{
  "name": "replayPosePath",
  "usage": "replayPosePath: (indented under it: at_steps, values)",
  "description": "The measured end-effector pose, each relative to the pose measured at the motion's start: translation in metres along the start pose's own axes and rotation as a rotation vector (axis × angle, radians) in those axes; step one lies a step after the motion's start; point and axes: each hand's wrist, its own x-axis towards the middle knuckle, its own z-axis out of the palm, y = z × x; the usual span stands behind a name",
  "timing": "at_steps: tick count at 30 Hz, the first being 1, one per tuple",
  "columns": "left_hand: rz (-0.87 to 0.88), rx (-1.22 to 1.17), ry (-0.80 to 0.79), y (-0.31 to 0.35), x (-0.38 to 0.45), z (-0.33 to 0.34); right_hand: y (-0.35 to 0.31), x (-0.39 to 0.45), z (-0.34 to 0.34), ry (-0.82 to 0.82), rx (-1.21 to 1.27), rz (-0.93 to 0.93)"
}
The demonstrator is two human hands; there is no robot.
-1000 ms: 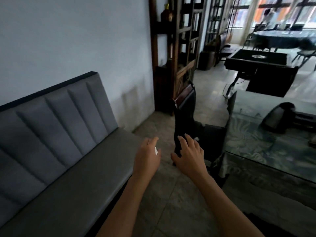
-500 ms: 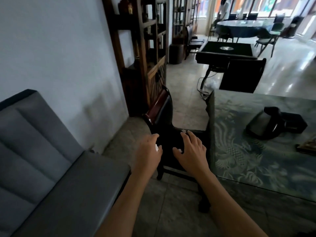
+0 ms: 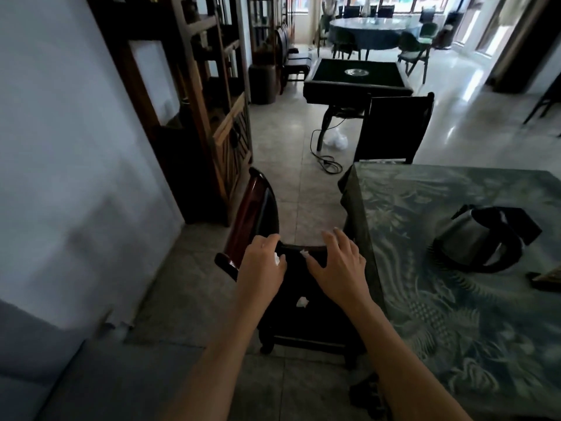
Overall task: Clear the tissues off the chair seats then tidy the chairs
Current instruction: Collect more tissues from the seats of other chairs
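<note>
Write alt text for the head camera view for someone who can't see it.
Two hands reach over a dark chair beside a green-clothed table: the left hand holds a white tissue, the right hand spreads open above the seat, where another tissue scrap lies.

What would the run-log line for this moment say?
left hand: holds tissue scrap | right hand: open above chair seat | seat: two tissues remain

**Lighting and Image Quality**

Daylight enters through the far windows (image 3: 394, 1), producing glare on the polished floor (image 3: 449, 123). The foreground is dim and low in contrast. The wall (image 3: 60, 147) at left shows motion blur. Wide-angle distortion bends the frame edges.
</note>
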Motion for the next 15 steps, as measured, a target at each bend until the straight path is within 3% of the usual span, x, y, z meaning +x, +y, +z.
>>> replayPosePath:
  at_steps: [15]
  values:
    - [-0.052,-0.045,-0.067,-0.011,0.176,0.1,0.066,0.191,0.037,-0.085,0.023,0.05]
